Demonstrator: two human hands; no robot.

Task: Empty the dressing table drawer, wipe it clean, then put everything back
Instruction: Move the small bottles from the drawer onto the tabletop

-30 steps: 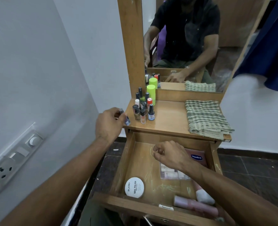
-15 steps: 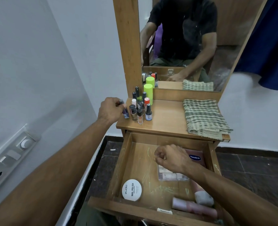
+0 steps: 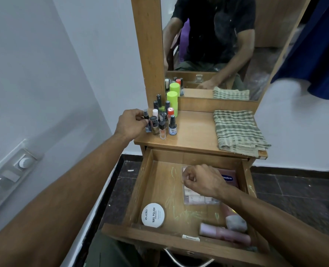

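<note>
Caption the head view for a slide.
Left hand sets a small bottle on the dressing table; right hand over the open drawer.

Soft even indoor light, faint sheen on the glossy brown wooden tabletop (image 3: 194, 132), strong wide-angle bending at edges, blurred dark blue cloth (image 3: 317, 54) upper right

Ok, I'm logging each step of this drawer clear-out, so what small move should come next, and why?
Probably the left hand lets go of the small dark-capped bottle it pinches, since the bottle stands upright on the wooden tabletop beside the other small bottles. The right hand hovers curled over the clear plastic box in the open wooden drawer, seemingly next.
</note>
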